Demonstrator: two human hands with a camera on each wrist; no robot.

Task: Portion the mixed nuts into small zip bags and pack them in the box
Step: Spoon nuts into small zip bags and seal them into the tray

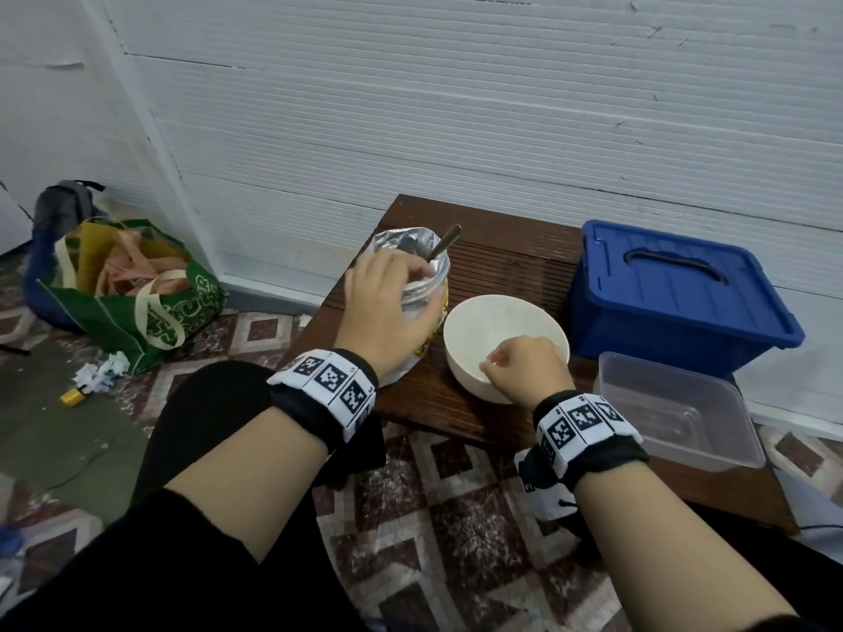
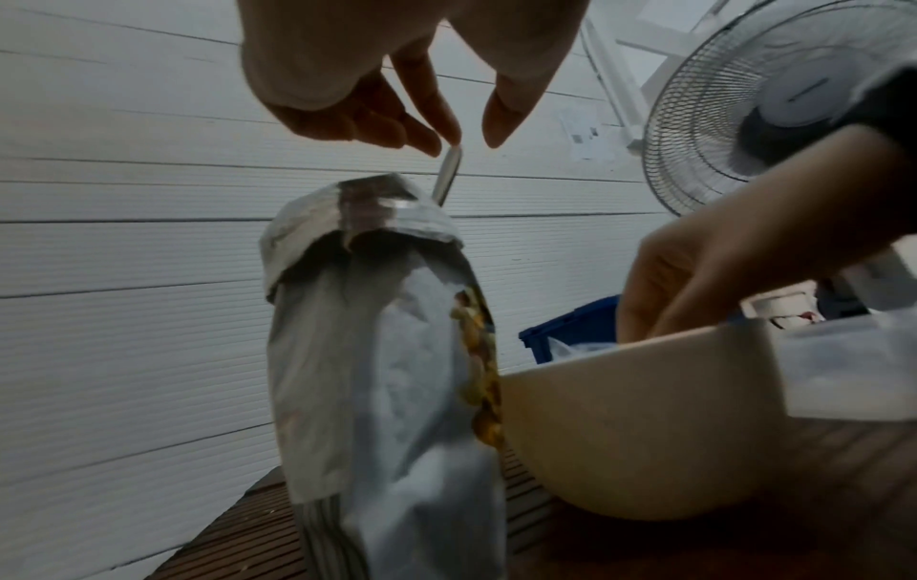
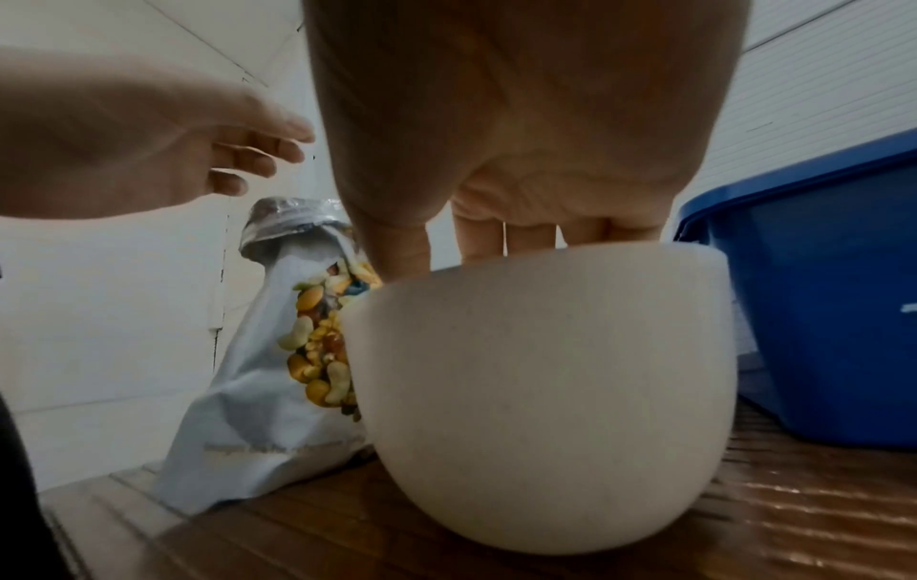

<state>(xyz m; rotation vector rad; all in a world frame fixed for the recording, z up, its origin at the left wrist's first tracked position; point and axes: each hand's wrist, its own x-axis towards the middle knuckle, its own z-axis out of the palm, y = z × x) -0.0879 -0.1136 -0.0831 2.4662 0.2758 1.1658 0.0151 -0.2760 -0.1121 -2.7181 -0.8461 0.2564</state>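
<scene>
A silver foil bag of mixed nuts (image 1: pixel 410 248) stands open on the low wooden table (image 1: pixel 515 253), with a metal spoon (image 1: pixel 447 241) sticking out of its mouth. My left hand (image 1: pixel 387 303) hovers over the bag. In the left wrist view its thumb and fingers (image 2: pixel 471 137) are spread just above the tip of the spoon handle (image 2: pixel 449 172), not closed on it. A white bowl (image 1: pixel 502 321) sits right of the bag. My right hand (image 1: pixel 515 371) reaches over the bowl's near rim, its fingertips hidden inside (image 3: pixel 496 235). The blue lidded box (image 1: pixel 675 289) stands at the right.
A clear plastic container (image 1: pixel 675 412) sits at the table's near right corner, in front of the blue box. On the floor to the left are a green shopping bag (image 1: pixel 137 289) and a grey backpack (image 1: pixel 64 207). A white fan (image 2: pixel 769 98) stands behind.
</scene>
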